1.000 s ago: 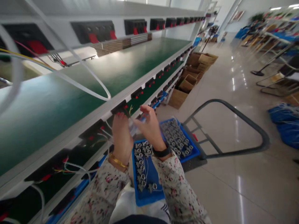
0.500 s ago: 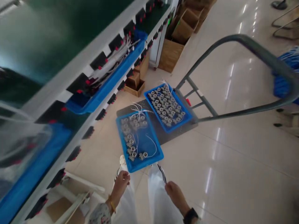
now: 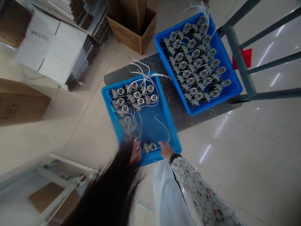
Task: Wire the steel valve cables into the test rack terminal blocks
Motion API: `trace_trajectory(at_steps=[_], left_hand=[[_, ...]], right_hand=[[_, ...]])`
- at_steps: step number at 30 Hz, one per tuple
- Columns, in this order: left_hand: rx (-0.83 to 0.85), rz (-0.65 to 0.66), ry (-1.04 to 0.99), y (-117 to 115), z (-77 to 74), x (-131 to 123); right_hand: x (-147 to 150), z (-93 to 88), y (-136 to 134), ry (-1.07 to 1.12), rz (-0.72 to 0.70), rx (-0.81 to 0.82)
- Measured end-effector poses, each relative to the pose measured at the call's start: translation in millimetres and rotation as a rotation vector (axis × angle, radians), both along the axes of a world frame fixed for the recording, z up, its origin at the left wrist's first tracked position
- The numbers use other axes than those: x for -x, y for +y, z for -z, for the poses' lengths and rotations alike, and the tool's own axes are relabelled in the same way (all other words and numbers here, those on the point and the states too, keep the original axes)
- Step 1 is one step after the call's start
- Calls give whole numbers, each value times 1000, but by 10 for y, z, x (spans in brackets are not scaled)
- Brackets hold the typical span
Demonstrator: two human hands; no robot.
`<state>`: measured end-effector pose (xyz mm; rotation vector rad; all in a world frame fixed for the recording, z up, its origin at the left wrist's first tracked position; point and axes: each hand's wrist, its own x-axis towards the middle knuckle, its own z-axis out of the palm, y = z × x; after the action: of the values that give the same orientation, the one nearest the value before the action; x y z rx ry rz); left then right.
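A light-blue tray (image 3: 169, 121) lies in front of me, holding several small assemblies with round metal caps, grey brackets and white wires. One assembly (image 3: 150, 147) lies by itself near the tray's near edge. My right hand (image 3: 166, 151) is over that edge, just right of the lone assembly and beside its wire. One finger stretches toward the assembly, and I see nothing held. My left hand (image 3: 136, 153) is at the near left corner, to the left of the same assembly. Dark hair hangs across it and hides most of its fingers.
A darker blue tray (image 3: 236, 84) packed with similar assemblies stands at the far right on the trolley's dark platform (image 3: 188, 124). The trolley's metal frame (image 3: 240, 59) rises at the right. Flattened cartons (image 3: 63, 53) and an open cardboard box (image 3: 131, 39) lie beyond.
My view has dropped closer to the trays. Both hands have moved forward from in front of my legs to the light-blue tray's near end. Hair has swung across the left side.
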<state>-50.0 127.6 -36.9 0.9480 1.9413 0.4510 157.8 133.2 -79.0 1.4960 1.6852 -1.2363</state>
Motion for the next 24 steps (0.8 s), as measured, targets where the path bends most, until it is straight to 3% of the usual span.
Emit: trace_trajectory(at_steps=[2, 5, 11, 18, 24], left_hand=[[22, 183, 114, 167, 233, -22], [60, 391, 280, 340, 477, -80], [96, 691, 458, 569, 667, -308], [274, 781, 603, 1126, 830, -270], [351, 666, 656, 1251, 813, -284]], right_hand=[[41, 187, -72, -17, -94, 45], [57, 291, -196, -19, -189, 91], [20, 284, -240, 53, -249, 101], [-5, 310, -221, 102, -275, 123], [-2, 264, -165, 99, -274, 129]])
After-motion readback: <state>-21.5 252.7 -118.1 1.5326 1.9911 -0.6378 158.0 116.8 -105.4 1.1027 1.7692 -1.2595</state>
